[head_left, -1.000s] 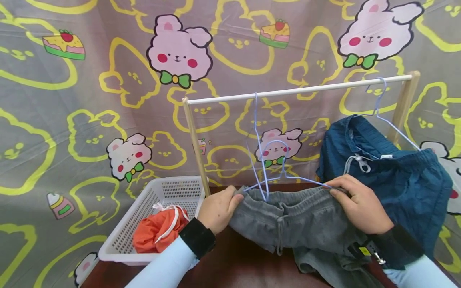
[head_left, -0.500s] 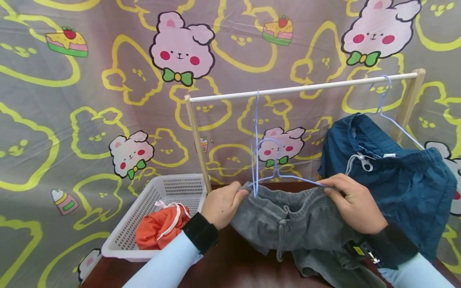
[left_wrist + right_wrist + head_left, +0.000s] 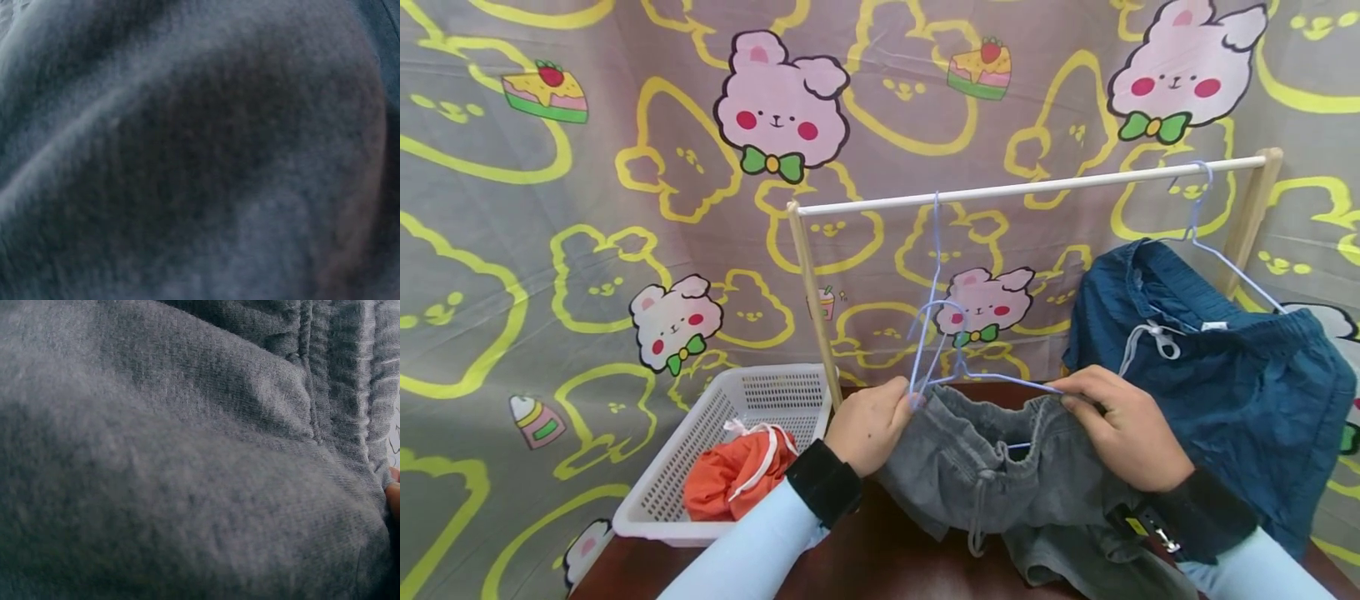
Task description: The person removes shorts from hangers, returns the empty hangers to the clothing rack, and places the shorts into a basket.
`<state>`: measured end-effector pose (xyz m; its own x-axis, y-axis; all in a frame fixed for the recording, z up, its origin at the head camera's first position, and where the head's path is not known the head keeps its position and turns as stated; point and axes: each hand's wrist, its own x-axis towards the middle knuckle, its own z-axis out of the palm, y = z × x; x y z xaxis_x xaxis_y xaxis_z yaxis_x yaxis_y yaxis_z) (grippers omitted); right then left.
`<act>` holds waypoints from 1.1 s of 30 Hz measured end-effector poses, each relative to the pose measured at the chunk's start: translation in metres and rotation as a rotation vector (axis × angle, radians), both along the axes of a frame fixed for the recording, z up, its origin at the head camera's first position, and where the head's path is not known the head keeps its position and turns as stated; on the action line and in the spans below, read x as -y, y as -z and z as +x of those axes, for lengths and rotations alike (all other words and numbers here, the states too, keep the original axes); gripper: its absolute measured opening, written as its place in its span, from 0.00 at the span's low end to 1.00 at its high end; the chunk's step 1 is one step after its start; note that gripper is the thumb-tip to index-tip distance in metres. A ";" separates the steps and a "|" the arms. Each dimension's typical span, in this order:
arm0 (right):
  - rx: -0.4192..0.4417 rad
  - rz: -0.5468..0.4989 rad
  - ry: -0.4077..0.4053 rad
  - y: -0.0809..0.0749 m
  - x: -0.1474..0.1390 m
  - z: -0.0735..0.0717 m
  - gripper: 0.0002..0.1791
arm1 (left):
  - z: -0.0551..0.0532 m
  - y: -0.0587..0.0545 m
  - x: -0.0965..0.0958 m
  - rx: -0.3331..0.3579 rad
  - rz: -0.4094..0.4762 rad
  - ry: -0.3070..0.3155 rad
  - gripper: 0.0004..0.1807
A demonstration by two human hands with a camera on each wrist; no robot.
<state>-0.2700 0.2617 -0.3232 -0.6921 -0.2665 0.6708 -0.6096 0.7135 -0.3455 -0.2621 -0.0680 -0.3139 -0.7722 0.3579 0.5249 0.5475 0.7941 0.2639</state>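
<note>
Grey drawstring shorts [image 3: 1067, 492] are stretched between the two hands in the head view, waistband upward. My left hand [image 3: 868, 425] grips the left end of the waistband. At the right end, my right hand [image 3: 1131, 429] pinches the waistband together with the tip of a lilac wire hanger [image 3: 1000, 377]. This hanger's hook stands above the waistband, and part of its lower bar shows inside the opening. A second lilac hanger [image 3: 937, 242] hangs from the rail, its low end overlapping the left fingertips. Blurred grey cloth [image 3: 200, 150] fills the left wrist view; gathered waistband [image 3: 344, 381] shows in the right.
A white rail [image 3: 1060, 186] on wooden posts crosses the back. Blue drawstring shorts [image 3: 1247, 392] hang on a hanger at right. To the left, a white perforated basket [image 3: 651, 492] holds an orange garment [image 3: 726, 479] with a white cord. A patterned curtain [image 3: 587, 200] hangs behind.
The right hand and the hanger in the grey shorts have shifted left, closer to the left hand. The lower end of the hanger on the rail has swung left.
</note>
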 end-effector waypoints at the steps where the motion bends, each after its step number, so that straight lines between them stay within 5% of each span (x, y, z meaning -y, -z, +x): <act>1: 0.002 0.004 -0.003 0.000 0.000 0.000 0.12 | 0.000 0.000 0.001 0.006 0.005 -0.004 0.17; 11: -0.038 0.034 -0.039 -0.004 -0.006 0.003 0.17 | -0.001 0.000 0.006 -0.136 0.047 -0.008 0.19; 19: -0.074 0.053 -0.027 -0.006 -0.022 -0.002 0.18 | -0.004 -0.003 0.013 -0.165 0.094 -0.020 0.18; 26: 0.032 -0.065 0.024 -0.004 -0.037 -0.004 0.17 | -0.006 -0.006 0.019 -0.191 0.138 -0.042 0.18; 33: 0.113 -0.225 -0.028 0.006 -0.040 -0.008 0.19 | -0.005 -0.009 0.020 -0.145 0.161 -0.076 0.19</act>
<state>-0.2779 0.3022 -0.3293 -0.7606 -0.1398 0.6340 -0.5766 0.5942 -0.5607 -0.2670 -0.0884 -0.3049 -0.7063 0.2043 0.6777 0.5292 0.7883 0.3138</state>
